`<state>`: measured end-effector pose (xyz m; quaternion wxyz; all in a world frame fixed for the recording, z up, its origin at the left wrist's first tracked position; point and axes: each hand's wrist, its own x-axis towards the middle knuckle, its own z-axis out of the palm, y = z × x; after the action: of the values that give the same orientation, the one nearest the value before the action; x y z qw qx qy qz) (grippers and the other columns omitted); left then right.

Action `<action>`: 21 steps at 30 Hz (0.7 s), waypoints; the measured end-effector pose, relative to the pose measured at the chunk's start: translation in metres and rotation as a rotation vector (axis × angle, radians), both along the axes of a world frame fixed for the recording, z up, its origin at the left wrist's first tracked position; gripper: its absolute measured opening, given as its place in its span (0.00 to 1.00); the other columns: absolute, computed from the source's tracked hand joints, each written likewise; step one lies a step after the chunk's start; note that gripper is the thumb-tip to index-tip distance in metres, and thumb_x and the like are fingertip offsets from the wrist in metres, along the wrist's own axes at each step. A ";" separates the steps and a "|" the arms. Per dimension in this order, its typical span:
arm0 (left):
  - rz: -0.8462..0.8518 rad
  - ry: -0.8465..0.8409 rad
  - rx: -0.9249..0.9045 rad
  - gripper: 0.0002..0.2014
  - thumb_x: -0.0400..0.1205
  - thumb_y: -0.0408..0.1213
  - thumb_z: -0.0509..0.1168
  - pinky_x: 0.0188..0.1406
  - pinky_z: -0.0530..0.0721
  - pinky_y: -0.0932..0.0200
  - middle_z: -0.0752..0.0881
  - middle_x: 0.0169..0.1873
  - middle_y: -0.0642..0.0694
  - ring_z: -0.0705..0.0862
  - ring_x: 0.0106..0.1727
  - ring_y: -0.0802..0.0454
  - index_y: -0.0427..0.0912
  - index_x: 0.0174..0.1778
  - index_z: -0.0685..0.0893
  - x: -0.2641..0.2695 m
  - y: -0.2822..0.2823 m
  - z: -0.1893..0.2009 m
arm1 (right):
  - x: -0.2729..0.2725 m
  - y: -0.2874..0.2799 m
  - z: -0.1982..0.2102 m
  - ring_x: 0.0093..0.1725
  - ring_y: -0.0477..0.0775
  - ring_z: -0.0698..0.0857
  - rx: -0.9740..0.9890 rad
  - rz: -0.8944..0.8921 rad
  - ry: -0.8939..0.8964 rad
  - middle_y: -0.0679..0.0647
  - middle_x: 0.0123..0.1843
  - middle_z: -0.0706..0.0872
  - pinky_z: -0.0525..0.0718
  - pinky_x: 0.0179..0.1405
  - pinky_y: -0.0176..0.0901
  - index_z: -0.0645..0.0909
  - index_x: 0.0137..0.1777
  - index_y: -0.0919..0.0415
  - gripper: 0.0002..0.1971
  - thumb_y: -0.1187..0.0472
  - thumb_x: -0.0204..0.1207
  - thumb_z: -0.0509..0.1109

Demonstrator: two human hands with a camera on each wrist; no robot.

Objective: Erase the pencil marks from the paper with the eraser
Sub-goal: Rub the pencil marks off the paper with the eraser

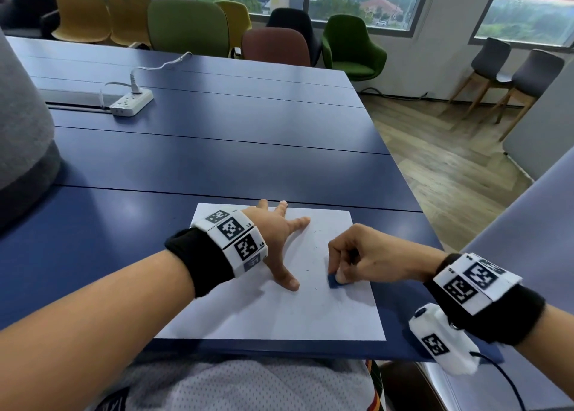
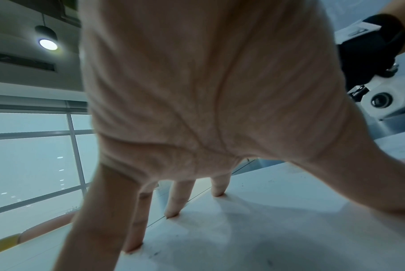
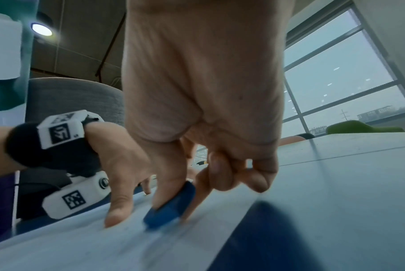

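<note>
Eraser (image 1: pixel 334 281), blue, sits tilted on the right part of the paper (image 1: pixel 279 311), pinched by our right hand (image 1: pixel 357 255) and pressed to the sheet. Our left hand (image 1: pixel 279 242) lies flat with fingers spread, pinning the paper to the blue bench (image 1: pixel 217 149). We see only faint specks and crumbs near the eraser; we judge most marks gone, a little cleanup left. Power strip (image 1: pixel 132 102) well apart.

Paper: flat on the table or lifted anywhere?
Flat. The paper lies on the table, pinned by the left hand's spread fingertips.
</note>
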<state>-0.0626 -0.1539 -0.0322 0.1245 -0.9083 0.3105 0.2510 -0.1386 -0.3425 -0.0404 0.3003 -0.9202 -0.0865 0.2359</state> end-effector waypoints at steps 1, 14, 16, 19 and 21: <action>0.001 0.000 0.001 0.65 0.60 0.74 0.74 0.77 0.64 0.32 0.39 0.86 0.46 0.43 0.85 0.32 0.67 0.84 0.37 0.000 0.000 0.000 | -0.001 0.001 0.002 0.30 0.41 0.79 -0.012 0.034 0.040 0.49 0.32 0.85 0.78 0.35 0.36 0.88 0.41 0.56 0.04 0.66 0.71 0.75; -0.005 0.001 -0.003 0.65 0.59 0.74 0.74 0.77 0.63 0.30 0.39 0.86 0.46 0.43 0.85 0.31 0.66 0.84 0.37 0.001 0.000 0.000 | -0.013 0.001 -0.003 0.28 0.41 0.75 -0.037 -0.066 -0.124 0.50 0.33 0.84 0.74 0.31 0.31 0.86 0.41 0.55 0.04 0.65 0.73 0.73; -0.007 -0.001 0.003 0.65 0.59 0.74 0.74 0.77 0.63 0.31 0.39 0.86 0.45 0.43 0.85 0.31 0.66 0.84 0.37 0.000 0.000 0.000 | -0.020 0.000 -0.005 0.28 0.41 0.75 0.013 -0.079 -0.126 0.51 0.33 0.83 0.74 0.31 0.33 0.85 0.40 0.54 0.05 0.66 0.73 0.73; -0.006 -0.001 0.005 0.65 0.60 0.73 0.74 0.77 0.63 0.31 0.39 0.86 0.45 0.43 0.85 0.31 0.65 0.84 0.37 -0.001 0.000 0.001 | -0.029 0.001 -0.001 0.33 0.43 0.77 0.031 0.041 0.012 0.50 0.34 0.83 0.78 0.37 0.41 0.85 0.38 0.51 0.06 0.65 0.71 0.73; -0.008 -0.002 0.002 0.65 0.61 0.73 0.74 0.77 0.63 0.32 0.39 0.86 0.45 0.43 0.85 0.31 0.66 0.84 0.37 -0.001 0.000 0.001 | -0.022 0.002 -0.002 0.33 0.43 0.78 0.004 0.028 -0.016 0.51 0.34 0.85 0.78 0.37 0.39 0.86 0.39 0.52 0.06 0.65 0.71 0.73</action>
<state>-0.0637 -0.1543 -0.0310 0.1266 -0.9071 0.3139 0.2500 -0.1610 -0.3408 -0.0422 0.2983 -0.9201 -0.1022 0.2323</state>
